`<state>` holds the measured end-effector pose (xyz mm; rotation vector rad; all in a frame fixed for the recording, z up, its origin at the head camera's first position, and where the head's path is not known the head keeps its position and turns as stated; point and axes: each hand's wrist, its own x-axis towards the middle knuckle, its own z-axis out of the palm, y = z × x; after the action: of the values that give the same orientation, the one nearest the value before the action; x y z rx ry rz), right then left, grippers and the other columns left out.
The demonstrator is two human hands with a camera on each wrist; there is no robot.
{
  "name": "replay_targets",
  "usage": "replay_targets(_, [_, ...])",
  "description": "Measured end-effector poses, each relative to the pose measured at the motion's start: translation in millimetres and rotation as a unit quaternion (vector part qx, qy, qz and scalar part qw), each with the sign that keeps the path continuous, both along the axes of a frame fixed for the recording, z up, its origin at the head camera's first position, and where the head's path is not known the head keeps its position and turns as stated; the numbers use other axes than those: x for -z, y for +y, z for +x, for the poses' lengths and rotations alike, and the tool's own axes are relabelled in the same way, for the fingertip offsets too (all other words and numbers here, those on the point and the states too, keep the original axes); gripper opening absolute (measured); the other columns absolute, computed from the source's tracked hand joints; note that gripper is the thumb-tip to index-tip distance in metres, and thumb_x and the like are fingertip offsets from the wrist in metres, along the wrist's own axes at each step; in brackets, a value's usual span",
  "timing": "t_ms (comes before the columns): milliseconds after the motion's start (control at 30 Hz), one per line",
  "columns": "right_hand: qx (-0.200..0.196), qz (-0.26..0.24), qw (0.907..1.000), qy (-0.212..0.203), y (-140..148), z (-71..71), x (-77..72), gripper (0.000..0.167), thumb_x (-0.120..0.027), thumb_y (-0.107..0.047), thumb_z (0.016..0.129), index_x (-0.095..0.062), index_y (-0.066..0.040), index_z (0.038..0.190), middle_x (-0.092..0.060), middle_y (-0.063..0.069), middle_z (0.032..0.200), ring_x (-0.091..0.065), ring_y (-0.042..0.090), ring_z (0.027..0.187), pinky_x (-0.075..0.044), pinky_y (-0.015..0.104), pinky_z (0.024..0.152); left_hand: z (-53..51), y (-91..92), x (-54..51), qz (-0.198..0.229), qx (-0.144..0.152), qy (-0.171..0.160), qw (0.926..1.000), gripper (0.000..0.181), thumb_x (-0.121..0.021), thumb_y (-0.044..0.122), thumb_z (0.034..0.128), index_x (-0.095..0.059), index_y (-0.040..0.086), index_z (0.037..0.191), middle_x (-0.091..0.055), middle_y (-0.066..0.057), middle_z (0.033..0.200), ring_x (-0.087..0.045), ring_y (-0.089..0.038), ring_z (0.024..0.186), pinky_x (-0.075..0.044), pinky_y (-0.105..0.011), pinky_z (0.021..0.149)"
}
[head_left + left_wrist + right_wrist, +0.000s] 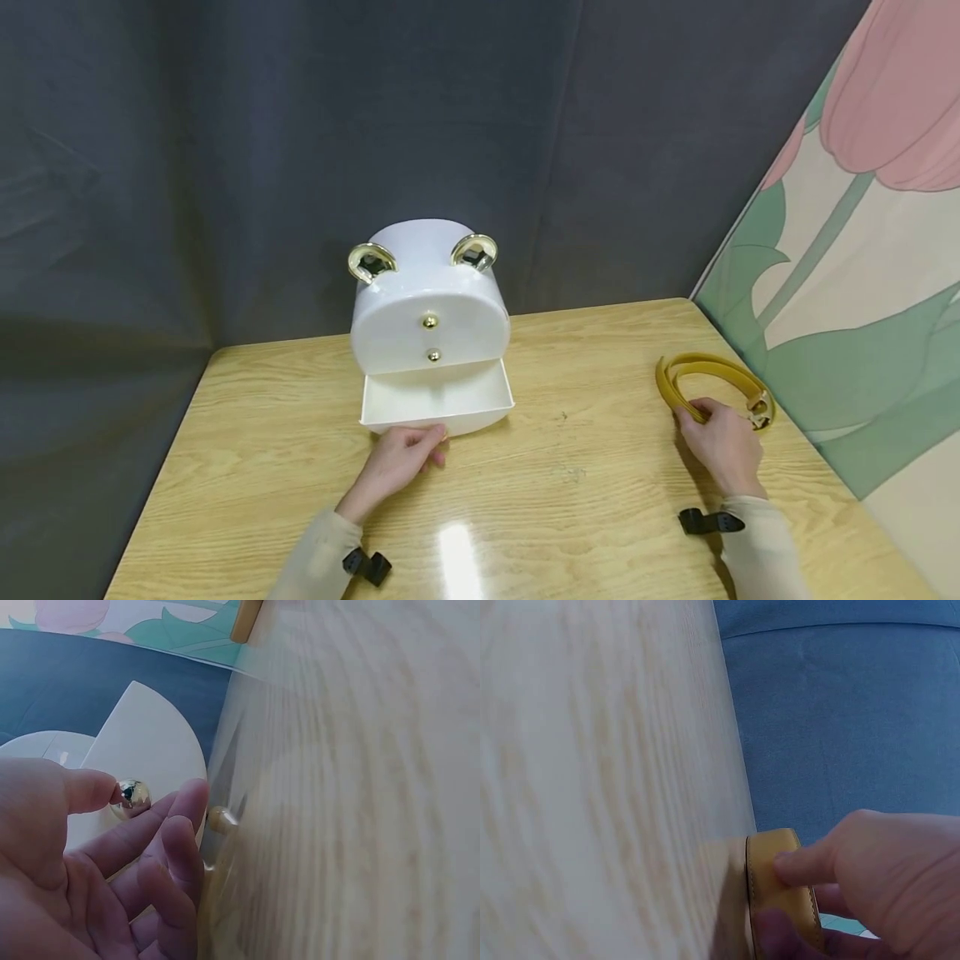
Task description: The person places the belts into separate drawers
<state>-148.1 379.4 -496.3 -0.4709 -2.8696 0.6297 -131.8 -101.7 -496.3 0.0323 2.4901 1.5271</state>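
One knob (136, 796): left hand (405, 458) pinches it.
Belt (765, 886): right hand (722, 446) grips near side; likely light, springy; pinch all layers.

White box (427, 292) w/ btm drawer (435, 396) open; coiled yellow belt (738, 379) w/ buckle (761, 408), well apart to R.

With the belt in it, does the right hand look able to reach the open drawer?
Probably yes: nothing stands on the tabletop between the right hand and the drawer, which is open on top. The left hand, pinching the knob, leaves most of the opening uncovered.
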Motion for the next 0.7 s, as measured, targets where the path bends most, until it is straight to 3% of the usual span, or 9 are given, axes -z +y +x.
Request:
replay_targets(467, [0.003,0.002,1.0000,0.000,2,-1.6,1.9,0.045,-0.064,-0.040,0.105,-0.074,-0.003,0.128,-0.074,0.032,0.114,-0.070,0.046,0.074,-0.044,0.040,0.045,12.5,2.1,0.1,-0.047,-0.007,0.010,0.9988,0.050,-0.058,0.052,0.1070,-0.084,0.016,0.084,-0.076,0.003,0.072,-0.059,-0.009,0.063,-0.039,-0.023,0.058])
replay_targets(700, [0.003,0.001,1.0000,-0.002,2,-1.6,2.6,0.045,-0.064,-0.040,0.105,-0.073,-0.002,0.128,-0.074,0.032,0.115,-0.070,0.045,0.074,-0.044,0.040,0.046,17.6,5.2,-1.5,-0.084,-0.007,0.034,0.9958,0.053,-0.056,0.055,0.1070,-0.081,0.021,0.076,-0.076,0.007,0.078,-0.040,-0.011,0.058,-0.034,-0.027,0.056])
